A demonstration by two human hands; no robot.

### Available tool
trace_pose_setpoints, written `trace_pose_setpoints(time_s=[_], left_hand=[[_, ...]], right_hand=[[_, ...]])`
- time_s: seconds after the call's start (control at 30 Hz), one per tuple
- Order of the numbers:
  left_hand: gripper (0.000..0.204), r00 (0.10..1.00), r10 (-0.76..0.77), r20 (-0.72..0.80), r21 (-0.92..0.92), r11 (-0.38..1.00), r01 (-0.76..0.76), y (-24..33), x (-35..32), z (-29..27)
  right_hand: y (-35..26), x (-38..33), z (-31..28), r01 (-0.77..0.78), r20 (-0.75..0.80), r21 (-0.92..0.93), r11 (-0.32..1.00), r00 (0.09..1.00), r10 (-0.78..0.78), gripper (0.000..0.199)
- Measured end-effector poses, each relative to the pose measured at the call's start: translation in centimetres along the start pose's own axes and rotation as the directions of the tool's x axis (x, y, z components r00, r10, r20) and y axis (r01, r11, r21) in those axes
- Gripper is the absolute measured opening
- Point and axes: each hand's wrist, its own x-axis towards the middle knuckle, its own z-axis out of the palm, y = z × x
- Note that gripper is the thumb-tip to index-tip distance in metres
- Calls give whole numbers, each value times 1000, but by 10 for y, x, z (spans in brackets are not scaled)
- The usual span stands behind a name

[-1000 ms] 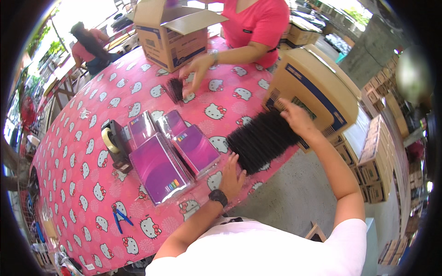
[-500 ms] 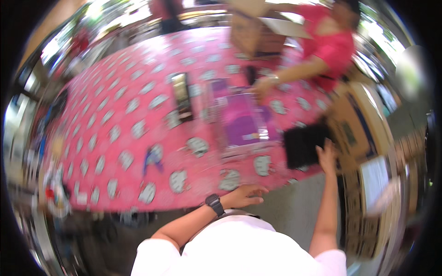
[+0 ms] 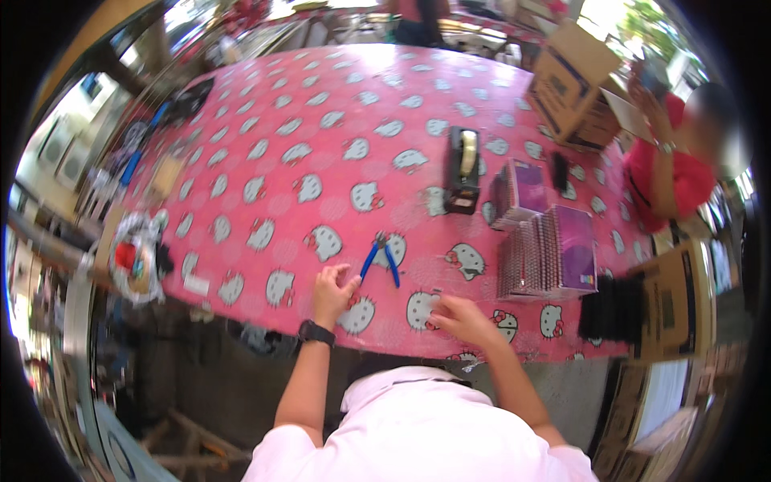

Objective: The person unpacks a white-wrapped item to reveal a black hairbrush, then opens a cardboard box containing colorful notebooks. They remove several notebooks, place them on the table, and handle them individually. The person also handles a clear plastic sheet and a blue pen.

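My left hand (image 3: 331,291) hovers over the near edge of the pink patterned table, its thumb and fingers apart beside the pliers. These small pliers (image 3: 381,259) have blue handles and lie spread, handles toward me; the left fingertips come close to one handle. To the right, my right hand (image 3: 466,320) is loosely curled over the tablecloth, fingers pointing left, with nothing visible in it. Beyond it stand purple spiral notebooks (image 3: 572,251), packed in a row with their wire bindings showing. A smaller pile of notebooks (image 3: 518,191) sits just behind.
A black tape dispenser (image 3: 463,169) stands left of the notebooks. Black stacked material (image 3: 612,309) lies at the right edge, against a cardboard box (image 3: 673,301). Another person (image 3: 675,173) in red is at the far right by an open carton (image 3: 570,84). A plastic bag (image 3: 136,257) is at left.
My view has turned right. My right hand has left the black stack and moved left over the table; my left hand has reached forward beside the pliers. The other person's arm has lifted off the notebooks.
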Motion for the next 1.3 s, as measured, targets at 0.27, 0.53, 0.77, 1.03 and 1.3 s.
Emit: trace_pose_setpoints(time_s=[0.27, 0.53, 0.77, 1.03, 1.3], left_hand=[[27, 928, 8, 373, -390, 909, 149, 27, 5, 25], [39, 161, 450, 878, -468, 743, 478, 155, -39, 27], [43, -173, 545, 820, -502, 832, 237, 334, -145, 176], [31, 56, 964, 258, -899, 261, -351, 515, -219, 310], [28, 270, 962, -24, -676, 183, -713, 627, -207, 432]], right_hand=[[26, 123, 55, -120, -508, -372, 921, 857, -93, 32], [64, -152, -17, -20, -571, 202, 979, 810, 134, 25], [86, -410, -74, 368, -859, 499, 785, 334, 389, 30], [112, -583, -159, 223, -903, 430, 875, 92, 421, 34], [147, -574, -328, -171, -958, 110, 979, 243, 150, 31]])
